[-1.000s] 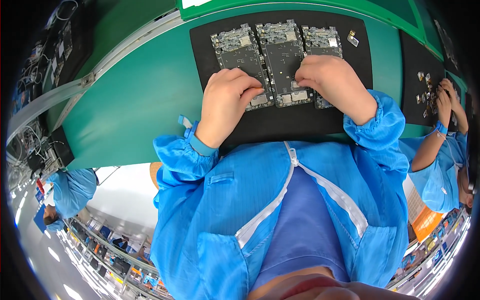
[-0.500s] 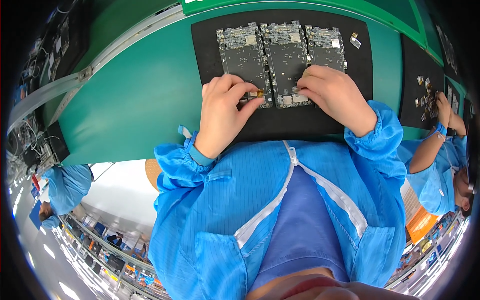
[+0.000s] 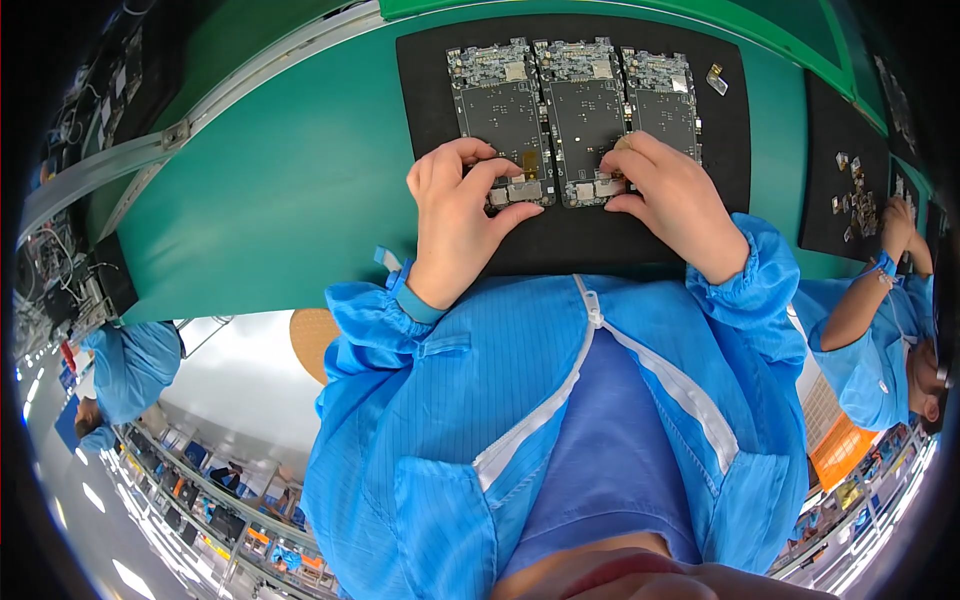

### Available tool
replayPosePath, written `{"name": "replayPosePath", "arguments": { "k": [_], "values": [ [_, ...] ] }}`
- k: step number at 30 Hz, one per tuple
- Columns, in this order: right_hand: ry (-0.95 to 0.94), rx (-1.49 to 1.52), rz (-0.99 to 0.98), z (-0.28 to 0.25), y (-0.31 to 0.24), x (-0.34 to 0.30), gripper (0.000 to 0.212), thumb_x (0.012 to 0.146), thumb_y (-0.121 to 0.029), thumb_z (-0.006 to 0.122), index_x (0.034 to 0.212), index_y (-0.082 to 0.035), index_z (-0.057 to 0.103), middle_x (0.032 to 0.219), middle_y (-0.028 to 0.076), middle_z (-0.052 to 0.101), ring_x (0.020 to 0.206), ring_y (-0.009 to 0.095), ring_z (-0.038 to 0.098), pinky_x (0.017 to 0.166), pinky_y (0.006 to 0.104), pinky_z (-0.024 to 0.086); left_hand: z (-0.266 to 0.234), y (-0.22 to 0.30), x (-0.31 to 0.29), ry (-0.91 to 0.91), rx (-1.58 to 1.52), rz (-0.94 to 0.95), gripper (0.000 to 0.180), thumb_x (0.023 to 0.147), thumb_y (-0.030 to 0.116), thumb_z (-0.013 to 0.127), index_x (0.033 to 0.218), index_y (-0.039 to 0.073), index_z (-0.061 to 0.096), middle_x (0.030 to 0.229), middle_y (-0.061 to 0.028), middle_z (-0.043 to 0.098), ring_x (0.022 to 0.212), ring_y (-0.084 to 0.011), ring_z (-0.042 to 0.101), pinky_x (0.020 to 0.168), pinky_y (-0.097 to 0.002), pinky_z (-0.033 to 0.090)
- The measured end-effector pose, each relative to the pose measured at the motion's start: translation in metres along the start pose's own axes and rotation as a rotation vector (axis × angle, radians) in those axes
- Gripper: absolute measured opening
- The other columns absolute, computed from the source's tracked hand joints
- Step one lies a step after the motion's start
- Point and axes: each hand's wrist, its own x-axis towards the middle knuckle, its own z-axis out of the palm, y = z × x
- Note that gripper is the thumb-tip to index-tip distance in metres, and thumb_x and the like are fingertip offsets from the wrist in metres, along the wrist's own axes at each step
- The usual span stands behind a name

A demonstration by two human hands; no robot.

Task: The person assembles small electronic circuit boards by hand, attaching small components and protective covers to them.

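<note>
Three dark circuit boards lie side by side: the left board point(image 3: 497, 112), the middle board point(image 3: 585, 110) and the right board point(image 3: 662, 108). My left hand point(image 3: 455, 215) spans the near end of the left board, thumb at its near edge and index finger on top beside a metal connector. A gold-coloured flex piece point(image 3: 530, 165) lies flat on that board by my index fingertip. Over the near end of the middle board, my right hand point(image 3: 680, 200) is closed, with a small gold-coloured piece point(image 3: 617, 182) partly hidden between its thumb and fingers.
The boards rest on a black mat point(image 3: 520, 250) on a green work surface point(image 3: 270, 200). A loose small flex piece point(image 3: 716, 80) lies at the mat's far right. Farther right, a co-worker's hand point(image 3: 898, 222) is beside a pile of small parts point(image 3: 858, 205). A metal rail point(image 3: 250, 75) runs along the far left.
My left fingertips have let go of the gold-coloured flex piece, which now lies on the left board; the thumb has spread toward the near edge. My right fingers have shifted slightly.
</note>
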Motion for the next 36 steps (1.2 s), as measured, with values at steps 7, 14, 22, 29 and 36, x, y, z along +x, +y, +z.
{"name": "replayPosePath", "arguments": {
  "k": [7,14,22,29,36],
  "values": [
    [0.021,0.159,0.098,-0.011,-0.01,-0.001,0.04,0.075,-0.002,0.067,0.111,-0.004,0.05,0.099,0.012,0.057,0.085,0.032,0.059,0.075,0.0369,0.049,0.001,-0.001,-0.004,0.028,-0.022,-0.023,0.049,0.056,0.021,0.086,0.1,0.013,0.066,0.113,-0.0083,0.051,0.108,-0.0269,0.046,0.094,-0.0377,0.033],
    [0.073,0.041,-0.125,-0.025,-0.009,0.024,0.031,0.08,0.004,0.056,0.109,-0.006,0.058,0.092,0.011,0.06,0.095,0.031,0.056,0.082,0.0378,0.046,-0.015,-0.015,0.0,-0.061,0.049,0.029,0.071,0.056,0.026,0.085,0.12,0.011,0.057,0.139,-0.01,0.041,0.131,-0.0346,0.031,0.108,-0.0534,0.019],
    [-0.198,-0.106,-0.245,-0.006,-0.02,0.077,0.006,0.078,-0.008,0.058,0.083,-0.006,0.057,0.082,0.01,0.058,0.082,0.029,0.059,0.066,0.037,0.047,-0.021,-0.027,-0.001,-0.147,0.007,0.086,0.07,0.062,0.028,0.082,0.124,0.01,0.055,0.142,-0.0053,0.041,0.136,-0.0303,0.028,0.109,-0.0568,0.015],
    [-0.187,-0.005,-0.459,0.009,-0.004,0.096,0.014,0.076,-0.011,0.065,0.08,-0.002,0.056,0.085,0.01,0.051,0.083,0.031,0.054,0.071,0.0386,0.046,-0.02,-0.037,0.001,-0.129,0.025,0.156,0.065,0.063,0.033,0.08,0.121,0.011,0.058,0.138,-0.0027,0.047,0.13,-0.0249,0.04,0.109,-0.0578,0.013],
    [-0.228,0.091,-0.501,0.01,-0.003,0.083,0.012,0.076,-0.008,0.065,0.081,-0.003,0.055,0.082,0.01,0.049,0.084,0.031,0.05,0.075,0.0391,0.043,-0.019,-0.034,0.002,-0.103,0.062,0.166,0.063,0.064,0.034,0.08,0.12,0.012,0.06,0.136,-0.0006,0.049,0.129,-0.0236,0.042,0.108,-0.0609,0.01]
  ]
}}
